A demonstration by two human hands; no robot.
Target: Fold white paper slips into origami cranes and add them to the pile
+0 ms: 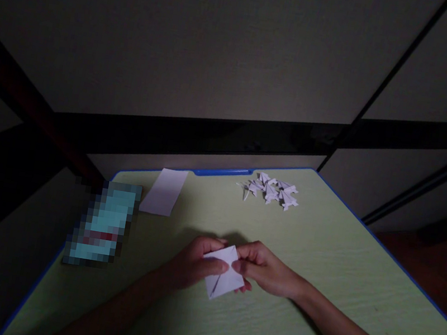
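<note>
A small folded square of white paper (222, 287) is held between both hands above the table, one corner pointing toward me. Creases run across its face, with a dark slit near the lower corner. My left hand (195, 262) grips its left side, thumb flat on top and fingers beneath. From the right, my right hand (265, 267) pinches the upper right edge, its thumb on the face and some fingertips showing under the paper. Farther back, several folded white paper figures (273, 189) lie clustered together on the tabletop.
A flat white paper strip (163, 192) lies at the back left of the pale green table (319, 262). Beside it is a pixelated turquoise rectangular item (104, 222). The table has a blue rim with a blue groove (222, 172) at the back, close against a panelled wall (208, 46).
</note>
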